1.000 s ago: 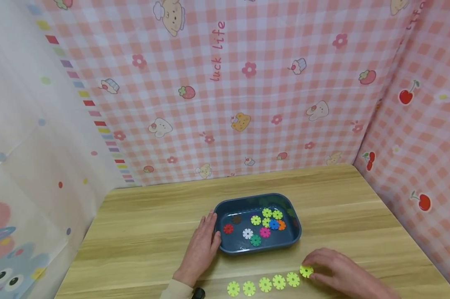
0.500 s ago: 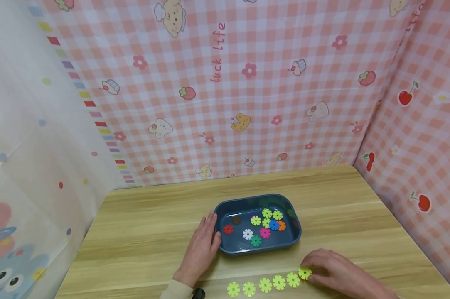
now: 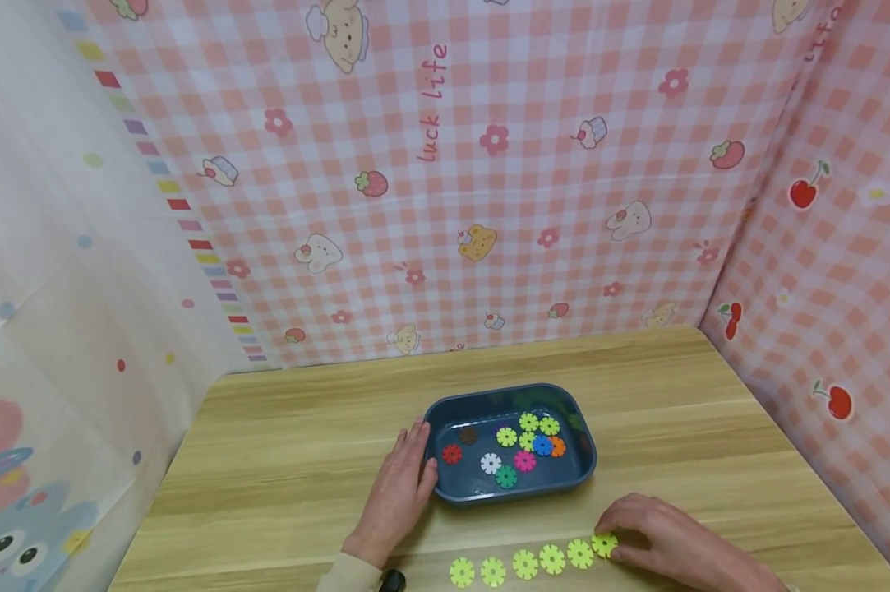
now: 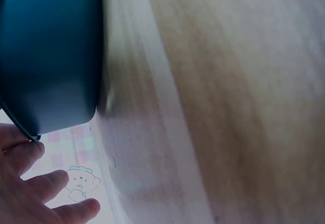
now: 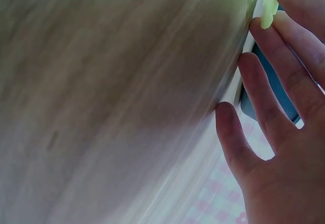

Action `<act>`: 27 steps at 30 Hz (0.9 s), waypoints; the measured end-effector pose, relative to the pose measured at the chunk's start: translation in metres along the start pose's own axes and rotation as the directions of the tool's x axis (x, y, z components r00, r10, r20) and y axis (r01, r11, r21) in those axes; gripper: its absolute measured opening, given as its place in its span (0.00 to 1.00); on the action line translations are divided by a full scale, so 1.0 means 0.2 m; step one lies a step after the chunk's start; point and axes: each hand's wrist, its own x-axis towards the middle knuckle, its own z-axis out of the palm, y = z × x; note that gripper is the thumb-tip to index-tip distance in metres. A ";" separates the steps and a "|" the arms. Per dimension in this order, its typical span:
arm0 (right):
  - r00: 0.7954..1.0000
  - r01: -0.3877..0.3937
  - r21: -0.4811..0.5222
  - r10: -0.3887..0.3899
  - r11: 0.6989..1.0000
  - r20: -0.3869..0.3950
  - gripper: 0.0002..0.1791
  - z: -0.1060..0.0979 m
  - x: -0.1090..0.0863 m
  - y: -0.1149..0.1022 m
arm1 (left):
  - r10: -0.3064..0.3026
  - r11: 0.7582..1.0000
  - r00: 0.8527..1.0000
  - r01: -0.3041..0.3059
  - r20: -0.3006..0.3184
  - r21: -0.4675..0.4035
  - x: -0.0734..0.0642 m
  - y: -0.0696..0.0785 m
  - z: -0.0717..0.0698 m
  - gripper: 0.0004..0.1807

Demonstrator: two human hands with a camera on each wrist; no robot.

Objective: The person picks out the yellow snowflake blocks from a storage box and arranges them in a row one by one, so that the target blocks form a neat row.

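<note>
Head view: nearest, five yellow wheels (image 3: 522,564) lie in a row. The right hand (image 3: 662,530) pinches a sixth yellow wheel (image 3: 604,545) at the right end. It just slid a bit nearer, so the row looks almost six long. Farther, the left hand (image 3: 396,492) loosely touches the left side of the blue tray (image 3: 555,471).

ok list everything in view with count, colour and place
Table: one, light wood-grain, underneath
Tray: one, dark blue, on table
Table discs: six, yellow-green, before the tray
Tray discs: four yellow-green; one each red, brown, white, green, pink, blue, orange; in tray
Purple piece: one, mostly hidden, in tray
Checked cloth: count unclear, pink-white, behind and right
Dotted cloth: one, pale, left
Wrist device: one, black, left wrist
Left sleeve: one, beige, forearm
Left hand: one, touching tray's left end
Right hand: one, pinching rightmost table disc
</note>
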 end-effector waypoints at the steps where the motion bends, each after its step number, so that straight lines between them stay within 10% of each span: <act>1: 1.000 0.002 -0.002 -0.002 1.000 0.000 0.13 0.00 0.00 0.00 | 0.002 1.000 1.000 -0.002 -0.001 -0.002 0.00 0.00 0.00 0.31; 19: 1.000 -0.026 0.086 0.026 0.996 0.004 0.14 -0.02 0.00 -0.01 | -0.005 1.000 1.000 0.005 0.010 -0.007 0.00 0.00 0.00 0.31; 27: 0.960 0.123 -0.067 -0.136 0.990 -0.245 0.10 -0.06 0.00 -0.09 | -0.005 1.000 1.000 0.005 0.008 -0.007 0.00 0.00 0.00 0.31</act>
